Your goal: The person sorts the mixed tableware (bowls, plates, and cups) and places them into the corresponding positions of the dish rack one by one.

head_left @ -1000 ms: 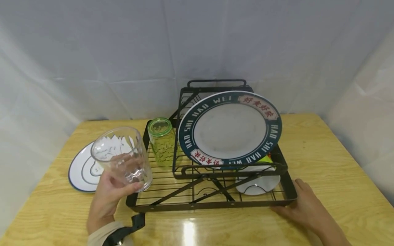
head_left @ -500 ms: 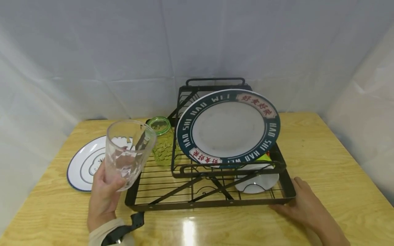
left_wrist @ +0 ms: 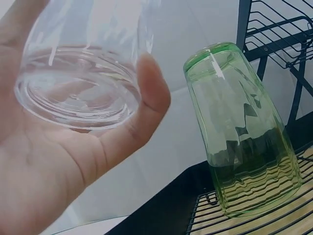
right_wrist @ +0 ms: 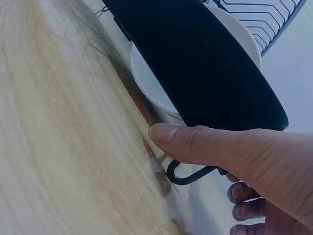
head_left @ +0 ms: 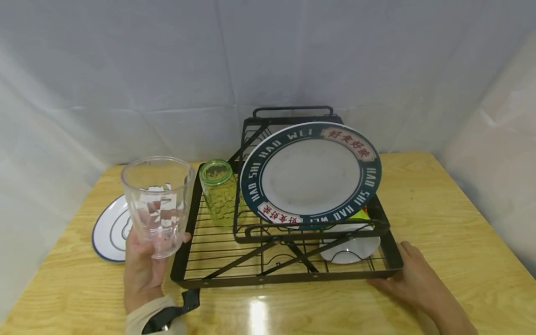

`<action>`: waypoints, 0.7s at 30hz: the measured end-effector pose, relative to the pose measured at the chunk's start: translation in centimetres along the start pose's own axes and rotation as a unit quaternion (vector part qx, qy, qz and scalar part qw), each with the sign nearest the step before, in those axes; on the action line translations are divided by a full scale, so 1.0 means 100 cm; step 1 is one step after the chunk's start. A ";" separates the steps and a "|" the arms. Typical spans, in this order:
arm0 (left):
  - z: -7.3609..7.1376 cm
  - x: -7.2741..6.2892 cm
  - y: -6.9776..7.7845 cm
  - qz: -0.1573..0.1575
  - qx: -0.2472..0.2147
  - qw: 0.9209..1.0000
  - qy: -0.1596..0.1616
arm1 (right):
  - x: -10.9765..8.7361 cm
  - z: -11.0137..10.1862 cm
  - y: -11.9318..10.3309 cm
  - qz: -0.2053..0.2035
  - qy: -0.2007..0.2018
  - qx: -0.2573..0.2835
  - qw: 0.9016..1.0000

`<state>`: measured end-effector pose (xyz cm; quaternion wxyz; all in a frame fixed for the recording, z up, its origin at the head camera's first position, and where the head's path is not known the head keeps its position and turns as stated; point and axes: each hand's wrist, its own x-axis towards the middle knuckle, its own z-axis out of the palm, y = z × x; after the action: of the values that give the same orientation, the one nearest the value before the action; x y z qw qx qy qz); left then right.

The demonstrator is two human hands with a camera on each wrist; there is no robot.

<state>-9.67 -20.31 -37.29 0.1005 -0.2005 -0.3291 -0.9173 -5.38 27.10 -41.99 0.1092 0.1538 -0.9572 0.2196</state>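
My left hand (head_left: 144, 260) grips a clear tumbler (head_left: 157, 209) near its base, rim upward, raised in front of the rack's left side. In the left wrist view the fingers (left_wrist: 154, 85) curl round the tumbler's bottom. My right hand (head_left: 412, 274) holds the front right corner of the black dish rack (head_left: 289, 279). The right wrist view shows its thumb (right_wrist: 195, 142) along the rack's edge, other fingers curled behind. A green glass (head_left: 219, 195) stands upside down in the rack's left part. A large plate (head_left: 311, 177) with a dark green lettered rim leans on the upper tier.
A white plate with a blue rim (head_left: 110, 232) lies on the wooden table (head_left: 439, 209) left of the rack, partly hidden by the tumbler. A white bowl (head_left: 351, 251) sits in the rack's lower right. White sheeting (head_left: 268, 56) hangs behind the table.
The tumbler has turned from tilted to nearly upright in my left hand, swinging right and then back left. My right hand stays at the rack's corner.
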 end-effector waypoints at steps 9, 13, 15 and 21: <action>0.000 0.000 0.001 -0.020 -0.036 0.999 -0.023 | 0.000 0.002 0.001 -0.011 0.014 0.002 1.000; 0.001 -0.001 0.000 -0.018 -0.078 0.996 -0.024 | 0.000 0.001 0.001 -0.004 0.005 0.001 1.000; 0.002 -0.001 0.000 -0.015 -0.078 0.997 -0.025 | 0.000 0.001 0.001 -0.004 0.007 0.002 1.000; 0.004 0.001 -0.003 0.004 -0.113 0.994 0.000 | 0.000 0.001 0.002 -0.014 0.014 0.001 1.000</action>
<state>-9.72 -19.81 -37.18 0.0812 -0.2121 -0.2222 -0.9482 -5.47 27.19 -42.13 0.1259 0.1641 -0.9532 0.2207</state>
